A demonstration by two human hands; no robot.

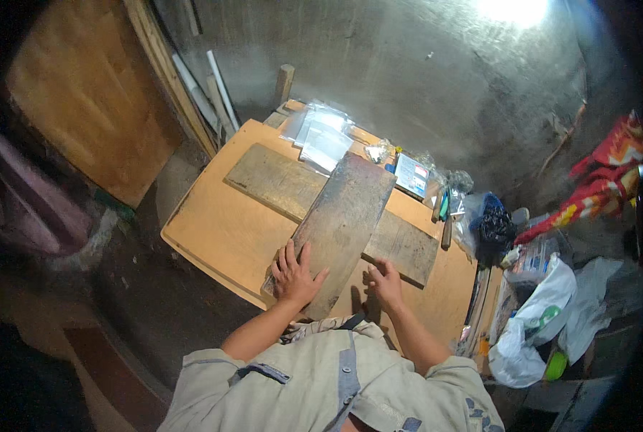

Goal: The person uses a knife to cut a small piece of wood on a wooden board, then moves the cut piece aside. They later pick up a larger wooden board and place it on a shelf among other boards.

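A long worn wooden board (350, 212) lies slantwise across a second wooden board (275, 180), forming a cross on the orange tabletop (217, 209). The top board's near end reaches toward my body. My left hand (298, 279) rests flat on that near end, its fingers spread over the left edge. To the right of the same board, my right hand (385, 283) is beside its edge, fingers loosely bent and apart. It is close to the lower board's right part, and I see nothing in it.
Clear plastic bags (325, 140) lie at the table's far edge. Beyond the boards' right side are a blue-white box (411, 175) and several handled tools (447, 232). White plastic bags (534, 327) sit at the right. A wooden panel (91, 93) stands at the left, and a grey wall (408, 79) rises behind.
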